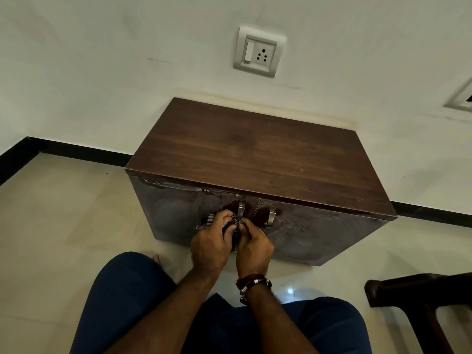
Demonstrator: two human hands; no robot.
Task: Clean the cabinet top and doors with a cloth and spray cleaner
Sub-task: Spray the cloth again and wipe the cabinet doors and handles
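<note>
Both hands down at the left door handle (241,209), pinching a striped cloth (208,221) between them. Left hand (212,242) curled tight on the bunched cloth, fingers folded in, a loose corner of fabric poking out to the left. Right hand (252,245) closed on the same cloth from the other side, fingertips pressed right up at the foot of the handle. Cloth wrapped or bunched around the handle's lower end; hard to tell which from up here. Beaded bracelets (252,283) stacked on the right wrist.

Out from the grip: left cabinet door (173,213) streaked and smeared, a wet-looking sheen across its upper edge. Right cabinet door (319,233) just past the centre seam, its own metal handle (270,217) standing free, untouched. Above, dark wood-grain cabinet top (260,152), bare, set back against the pale wall (102,72).

Switch and socket plate (259,51) on the wall above the cabinet. Black skirting (76,149) running along the wall's foot. Glossy cream floor tiles (63,213) all around. Blue-trousered knees (127,290) spread at the bottom of the view, bare toes (156,258) peeking out at the left. Dark wooden chair (421,297) at lower right. Spray cleaner nowhere to be seen.
</note>
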